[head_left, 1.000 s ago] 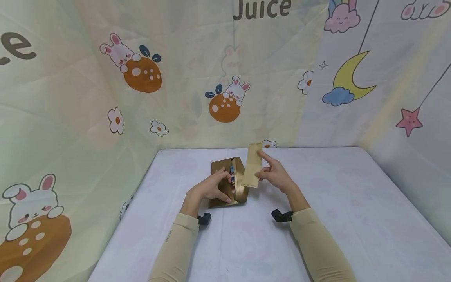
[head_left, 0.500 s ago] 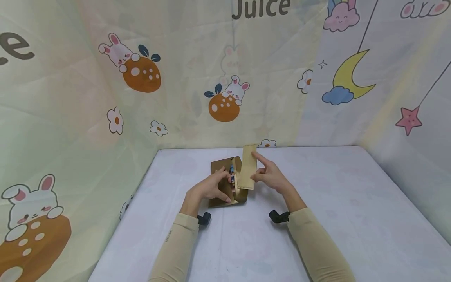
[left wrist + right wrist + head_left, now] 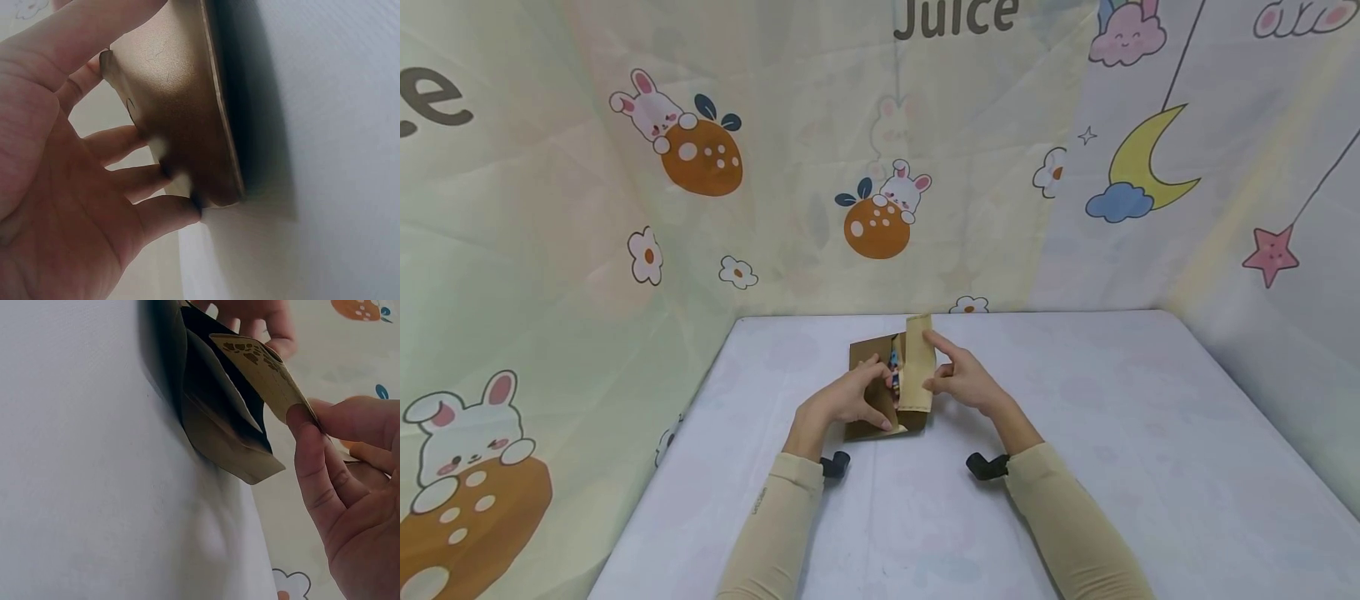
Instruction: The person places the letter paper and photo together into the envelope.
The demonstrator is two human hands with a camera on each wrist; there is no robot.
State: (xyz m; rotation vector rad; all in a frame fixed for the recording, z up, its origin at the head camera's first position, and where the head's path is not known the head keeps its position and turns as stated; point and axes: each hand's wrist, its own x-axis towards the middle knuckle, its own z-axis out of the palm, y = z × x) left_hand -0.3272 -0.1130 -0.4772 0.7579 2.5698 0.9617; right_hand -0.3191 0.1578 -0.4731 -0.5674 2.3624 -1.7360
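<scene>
A brown, gold-toned folded pouch (image 3: 862, 354) sits near the table's far side with its mouth spread apart. My left hand (image 3: 848, 397) grips its left part, thumb at the near corner and fingers at the opening; the left wrist view shows those fingertips along the pouch's edge (image 3: 175, 119). Small multicoloured contents (image 3: 895, 368) peek out of the gap, too small to identify. My right hand (image 3: 968, 380) pinches a flat tan strip (image 3: 917, 367) over the pouch's right side. Seen from the right wrist, this strip (image 3: 262, 372) has brown patches on one face and is just outside the mouth.
A pale cloth-covered table (image 3: 1060, 467) extends around the pouch, mostly to the right and toward me. Printed fabric walls (image 3: 805, 125) with rabbits, a moon and flowers stand behind and at both sides. A black wrist mount (image 3: 987, 467) sits on the right arm.
My right hand has carried the tan strip leftward and slightly lower, from beside the pouch to over its right side. The left hand and the pouch have stayed in place.
</scene>
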